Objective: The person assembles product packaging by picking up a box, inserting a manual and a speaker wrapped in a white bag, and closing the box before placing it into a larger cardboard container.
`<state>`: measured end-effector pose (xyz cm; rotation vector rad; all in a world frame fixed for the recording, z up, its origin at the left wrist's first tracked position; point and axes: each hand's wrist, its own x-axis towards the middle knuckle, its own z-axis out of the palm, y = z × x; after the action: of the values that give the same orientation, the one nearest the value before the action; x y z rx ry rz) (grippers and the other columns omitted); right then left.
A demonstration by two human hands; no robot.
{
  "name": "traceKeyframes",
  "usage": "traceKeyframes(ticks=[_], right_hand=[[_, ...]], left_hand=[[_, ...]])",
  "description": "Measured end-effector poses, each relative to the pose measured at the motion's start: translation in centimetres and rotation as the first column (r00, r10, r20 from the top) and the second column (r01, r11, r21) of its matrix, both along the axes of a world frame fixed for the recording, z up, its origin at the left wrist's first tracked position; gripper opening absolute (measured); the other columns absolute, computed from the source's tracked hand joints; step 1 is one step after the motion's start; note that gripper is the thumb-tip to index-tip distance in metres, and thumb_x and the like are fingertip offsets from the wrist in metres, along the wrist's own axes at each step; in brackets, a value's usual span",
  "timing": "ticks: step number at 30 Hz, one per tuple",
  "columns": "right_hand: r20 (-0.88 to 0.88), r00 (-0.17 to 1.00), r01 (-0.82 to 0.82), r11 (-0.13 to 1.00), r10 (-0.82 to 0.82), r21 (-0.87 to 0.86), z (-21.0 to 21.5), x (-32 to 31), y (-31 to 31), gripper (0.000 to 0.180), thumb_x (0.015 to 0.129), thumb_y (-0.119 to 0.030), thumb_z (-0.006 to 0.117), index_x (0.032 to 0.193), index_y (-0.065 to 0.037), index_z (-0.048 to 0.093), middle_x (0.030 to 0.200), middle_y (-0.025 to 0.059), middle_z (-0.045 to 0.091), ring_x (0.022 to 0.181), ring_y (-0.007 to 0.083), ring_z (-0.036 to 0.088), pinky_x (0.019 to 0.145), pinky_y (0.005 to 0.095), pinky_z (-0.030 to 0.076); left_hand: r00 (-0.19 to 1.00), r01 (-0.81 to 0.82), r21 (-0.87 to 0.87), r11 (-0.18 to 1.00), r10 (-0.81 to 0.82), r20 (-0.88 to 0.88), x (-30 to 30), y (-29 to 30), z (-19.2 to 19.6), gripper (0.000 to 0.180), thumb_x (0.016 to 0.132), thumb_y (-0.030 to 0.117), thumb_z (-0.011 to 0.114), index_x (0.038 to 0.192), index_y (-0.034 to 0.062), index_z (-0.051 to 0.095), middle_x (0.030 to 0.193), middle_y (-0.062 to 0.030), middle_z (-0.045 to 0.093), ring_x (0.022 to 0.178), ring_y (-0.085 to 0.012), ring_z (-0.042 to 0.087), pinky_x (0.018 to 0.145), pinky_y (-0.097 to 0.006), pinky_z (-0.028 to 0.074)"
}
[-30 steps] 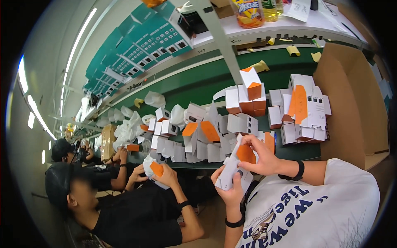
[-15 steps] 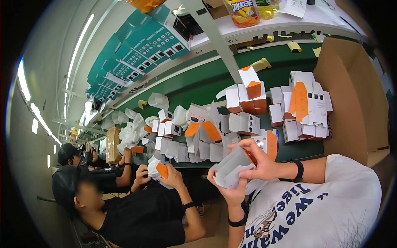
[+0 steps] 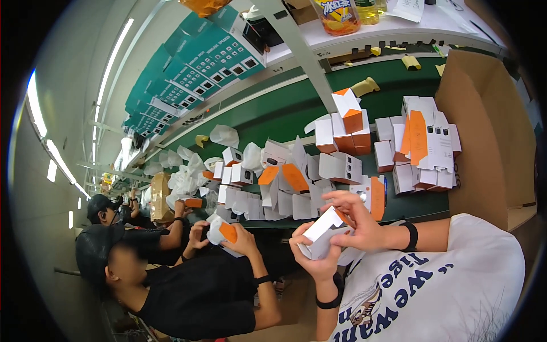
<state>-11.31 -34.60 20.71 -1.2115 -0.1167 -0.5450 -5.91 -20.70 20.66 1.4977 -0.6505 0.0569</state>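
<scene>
A small white carton with an orange flap is held in front of my chest by both hands. My left hand cups it from below and the left. My right hand, with a black band at the wrist, grips its right end, fingers over the orange flap. Just beyond the hands, a heap of white and orange cartons lies on the green bench, some folded, some flat.
A stack of folded cartons stands at the right beside a large brown cardboard box. A person in black on my left holds a similar carton; others sit further along. A shelf above bears a bottle.
Both hands have shifted the carton lower and turned it; the right hand has moved from the carton's top onto its orange end flap. The neighbour's hands have risen slightly.
</scene>
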Motion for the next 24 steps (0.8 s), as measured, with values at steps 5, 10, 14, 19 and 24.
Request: traceKeyframes(ticks=[5,10,14,19,24], right_hand=[[0.007,0.991,0.131,0.932,-0.137,-0.339,0.4,-0.5,-0.8,0.03,0.094,-0.025,0.072,0.112,-0.007,0.056,0.141,0.021,0.053,0.123,0.0312,0.058,0.102,0.041,0.047],[-0.057,0.991,0.097,0.944,-0.121,-0.316,1.0,0.7,-1.5,0.032,0.088,-0.028,0.078,0.092,-0.002,0.059,0.13,0.0197,0.062,0.108,0.0329,0.062,0.092,0.0416,0.049],[-0.075,0.993,0.057,0.909,-0.096,-0.412,1.6,0.7,-1.6,0.035,0.086,-0.028,0.08,0.087,-0.002,0.056,0.124,0.0175,0.065,0.105,0.0313,0.062,0.089,0.04,0.049],[-0.134,0.991,-0.022,0.975,-0.008,-0.221,1.2,0.6,-0.9,0.029,0.088,-0.022,0.076,0.105,-0.007,0.057,0.135,0.0164,0.057,0.122,0.0262,0.058,0.102,0.0394,0.046],[-0.305,0.929,-0.185,0.976,0.211,0.112,1.6,0.7,-1.1,0.053,0.085,-0.007,0.066,0.135,-0.007,0.048,0.144,0.0116,0.047,0.138,0.024,0.046,0.114,0.0394,0.037]], left_hand=[[0.998,-0.018,0.007,1.0,0.019,-0.052,-0.1,-0.5,0.2,0.067,0.074,0.026,0.089,0.111,0.0098,0.036,0.121,-0.0157,0.055,0.109,-0.0233,0.057,0.091,-0.037,0.052],[0.952,-0.263,-0.09,0.96,0.274,0.137,-0.5,-2.1,-0.8,0.078,0.075,0.022,0.091,0.123,0.0101,0.03,0.131,-0.0202,0.047,0.111,-0.0279,0.055,0.093,-0.041,0.05],[0.982,-0.189,0.026,0.982,0.19,-0.013,-0.4,-1.0,-1.1,0.051,0.079,0.022,0.088,0.104,0.0057,0.047,0.127,-0.0188,0.05,0.108,-0.0295,0.057,0.093,-0.044,0.049],[0.92,-0.266,0.109,0.958,0.219,0.325,0.0,-0.7,0.7,0.055,0.072,0.017,0.085,0.103,0.0062,0.042,0.117,-0.0148,0.05,0.1,-0.0253,0.057,0.09,-0.04,0.05],[0.854,-0.303,0.042,0.952,0.251,0.456,-0.5,-0.9,1.8,0.055,0.067,0.016,0.084,0.104,0.0085,0.043,0.115,-0.0151,0.05,0.1,-0.0298,0.059,0.081,-0.042,0.058]])
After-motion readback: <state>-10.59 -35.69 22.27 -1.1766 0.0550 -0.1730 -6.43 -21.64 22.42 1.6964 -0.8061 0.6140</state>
